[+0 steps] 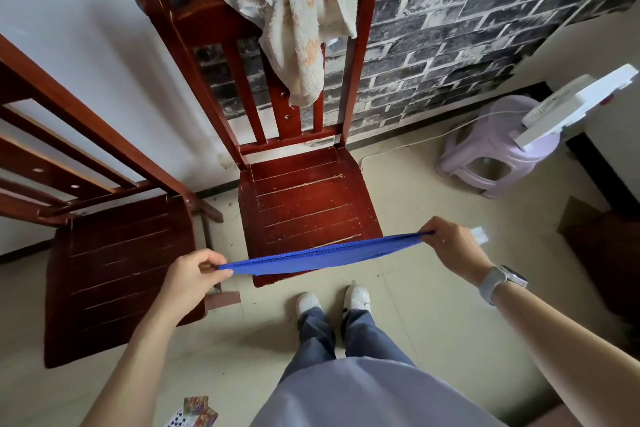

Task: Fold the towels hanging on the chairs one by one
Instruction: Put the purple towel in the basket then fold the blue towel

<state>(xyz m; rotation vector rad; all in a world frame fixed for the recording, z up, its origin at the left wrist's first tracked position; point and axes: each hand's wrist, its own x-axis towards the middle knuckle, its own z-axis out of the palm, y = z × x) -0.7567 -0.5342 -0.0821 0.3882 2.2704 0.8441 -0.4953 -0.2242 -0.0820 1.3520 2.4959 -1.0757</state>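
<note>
A blue towel (322,255) is stretched flat and edge-on between my hands, just above the front edge of the middle chair's seat (304,201). My left hand (194,276) pinches its left end; my right hand (453,246) pinches its right end. A cream towel with faded orange print (301,17) hangs bunched over the top rail of that red-brown wooden chair. A second red-brown chair (114,263) stands to the left with nothing on its seat.
A lilac plastic stool (495,152) sits at the right by the brick-pattern wall, with a white device (575,100) above it. A brown box (602,246) lies at the far right. Playing cards (194,412) lie on the floor near my feet.
</note>
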